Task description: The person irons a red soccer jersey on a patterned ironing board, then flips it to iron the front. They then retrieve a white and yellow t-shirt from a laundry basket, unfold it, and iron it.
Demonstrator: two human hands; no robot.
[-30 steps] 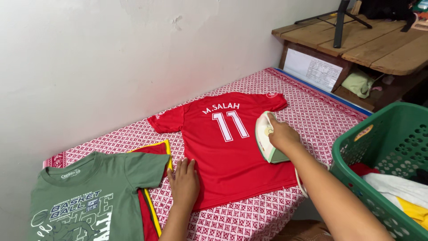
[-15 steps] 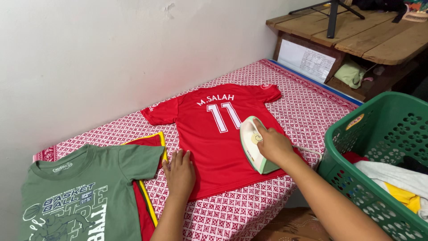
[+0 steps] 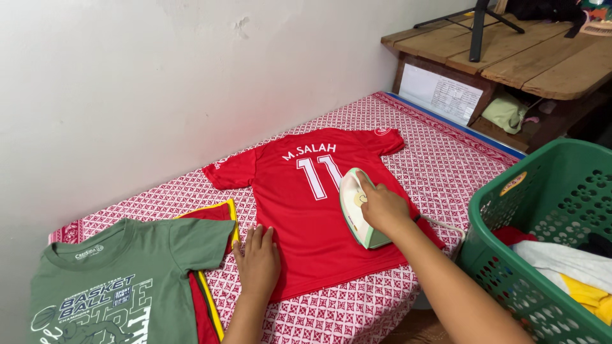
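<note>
Far left there's a green t-shirt with a white print lying flat on the red-and-white patterned cloth, and under its right edge a red garment with yellow trim pokes out. Next over, the left hand lies palm down with fingers straight and close together, pressing on the lower left hem of the red jersey, not gripping anything. The jersey is spread out back side up in the middle of the cloth, sleeves out, white lettering and number facing up. On its right half sits a pale green and white iron, soleplate down on the fabric, and the right hand is wrapped around the handle, fingers curled tight. A white cord trails off toward the right. Then a green laundry basket with clothes inside, and up in the back right corner a wooden table.
</note>
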